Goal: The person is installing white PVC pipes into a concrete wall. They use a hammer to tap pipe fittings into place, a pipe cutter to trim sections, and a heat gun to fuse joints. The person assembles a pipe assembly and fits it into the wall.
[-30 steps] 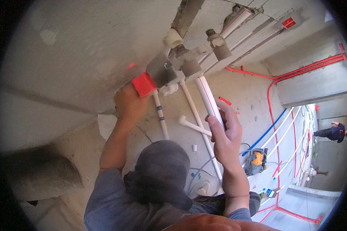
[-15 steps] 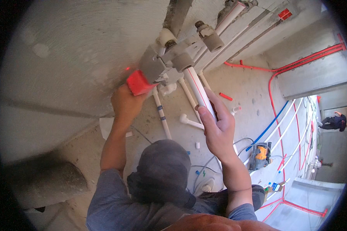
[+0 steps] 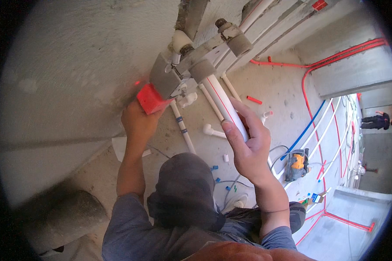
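Clearly, the right hand [image 3: 252,145] grasps a white pipe [image 3: 221,100] while the left hand [image 3: 139,122] clasps a red handle [image 3: 151,99].

From where I stand, the pipe slants away from the right palm, its far end meeting a round grey collar [image 3: 202,71] on the metal tool [image 3: 163,76]. It looks light, stiff and smooth, perhaps slippery, so holding it well back from the collar, thumb left and fingers right, seems sound. The tool looks heavier and rigid; its handle, at the near left, seems the place to hold.
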### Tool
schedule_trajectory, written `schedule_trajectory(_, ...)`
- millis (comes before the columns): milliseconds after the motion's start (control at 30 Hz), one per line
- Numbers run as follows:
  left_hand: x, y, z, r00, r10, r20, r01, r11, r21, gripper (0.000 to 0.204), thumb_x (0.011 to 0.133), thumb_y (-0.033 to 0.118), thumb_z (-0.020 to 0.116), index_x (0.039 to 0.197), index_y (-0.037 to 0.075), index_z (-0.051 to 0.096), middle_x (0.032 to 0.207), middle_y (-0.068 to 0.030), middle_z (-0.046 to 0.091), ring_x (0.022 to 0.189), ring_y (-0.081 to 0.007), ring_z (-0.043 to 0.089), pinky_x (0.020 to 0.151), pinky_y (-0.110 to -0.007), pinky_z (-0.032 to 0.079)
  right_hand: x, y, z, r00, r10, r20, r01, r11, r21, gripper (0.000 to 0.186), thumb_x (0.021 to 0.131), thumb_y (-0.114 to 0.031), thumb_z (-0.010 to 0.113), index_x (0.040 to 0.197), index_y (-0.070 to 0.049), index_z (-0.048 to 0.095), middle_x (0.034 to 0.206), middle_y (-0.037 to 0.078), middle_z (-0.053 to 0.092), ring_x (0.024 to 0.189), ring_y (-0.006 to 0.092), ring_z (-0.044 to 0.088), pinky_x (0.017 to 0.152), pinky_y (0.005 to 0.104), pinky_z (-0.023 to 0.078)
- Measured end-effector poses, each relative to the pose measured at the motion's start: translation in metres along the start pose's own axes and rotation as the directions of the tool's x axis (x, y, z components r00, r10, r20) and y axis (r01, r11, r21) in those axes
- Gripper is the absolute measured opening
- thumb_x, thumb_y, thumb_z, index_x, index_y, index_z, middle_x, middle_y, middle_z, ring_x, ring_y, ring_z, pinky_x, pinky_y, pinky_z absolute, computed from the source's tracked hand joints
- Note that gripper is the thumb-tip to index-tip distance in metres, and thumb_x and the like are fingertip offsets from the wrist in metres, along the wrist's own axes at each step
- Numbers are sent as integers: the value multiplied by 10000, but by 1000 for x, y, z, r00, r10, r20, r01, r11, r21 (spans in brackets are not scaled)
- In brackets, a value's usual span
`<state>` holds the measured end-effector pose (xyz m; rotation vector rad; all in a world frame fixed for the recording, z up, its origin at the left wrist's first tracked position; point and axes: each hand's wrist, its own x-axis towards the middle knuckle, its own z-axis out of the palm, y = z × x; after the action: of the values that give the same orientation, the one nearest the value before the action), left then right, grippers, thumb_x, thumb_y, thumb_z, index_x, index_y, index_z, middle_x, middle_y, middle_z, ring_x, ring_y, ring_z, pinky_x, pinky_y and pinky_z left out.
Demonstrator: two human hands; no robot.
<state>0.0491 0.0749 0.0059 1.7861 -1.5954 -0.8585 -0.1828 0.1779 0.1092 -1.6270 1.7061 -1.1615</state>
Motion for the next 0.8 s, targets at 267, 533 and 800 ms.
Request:
schedule_trajectory(267,2,-13,6,985,136,-102,-145,986,-78,415,728,362,900,953,48,750,844,-156,750,820,-350,742,734,-452,545,4,-9,1,989,145,41,-148,986,72,448,980,-224,682,1345,25,610,1052,213,721,901,206,695,824,330,529)
schedule_trajectory(533,2,-8,9,980,150,-127,-150,989,12,348,744,281,881,954,40,743,832,-141,744,817,-341,743,719,-458,544,12,-21,-6,972,218,90,-219,976,-5,475,982,-242,680,1369,24,605,926,204,723,805,180,679,776,317,526)
schedule_trajectory(800,5,-10,-1,989,150,-11,-149,987,55,394,760,249,889,1029,25,708,925,-147,748,866,-331,733,788,-420,551,17,-18,-8,969,204,140,-203,979,-23,487,985,-259,663,1389,5,596,887,206,712,762,222,695,759,330,530)
